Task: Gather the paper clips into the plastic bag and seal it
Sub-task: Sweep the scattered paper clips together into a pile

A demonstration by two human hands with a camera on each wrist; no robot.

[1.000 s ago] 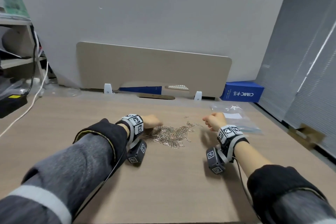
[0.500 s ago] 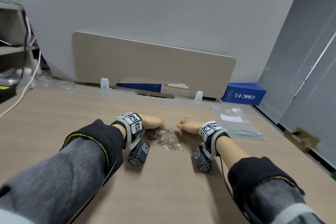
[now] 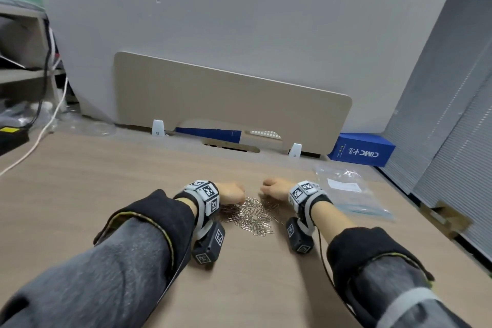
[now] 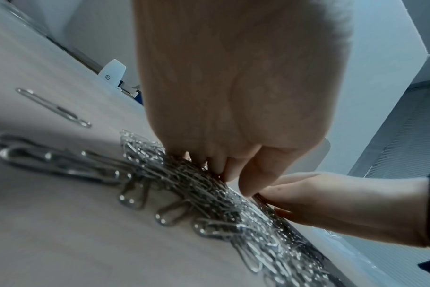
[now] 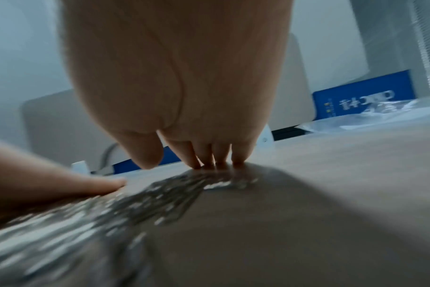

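Observation:
A heap of silver paper clips lies on the wooden table between my hands. My left hand stands at the heap's left edge, fingers bent down, tips in the clips. My right hand is at the heap's right edge, its fingers pointing down onto the table against the blurred clips. Neither hand holds anything that I can see. The clear plastic bag lies flat to the right of my right wrist. One loose clip lies apart from the heap.
A beige divider panel stands along the table's back edge, with a blue box at its right end. A white cable and a black device sit at the far left. The table's right edge runs just beyond the bag.
My right hand has moved left from beside the bag to the heap, sweeping the scattered clips in. The heap is tighter now. My left hand has stayed at the heap's left side.

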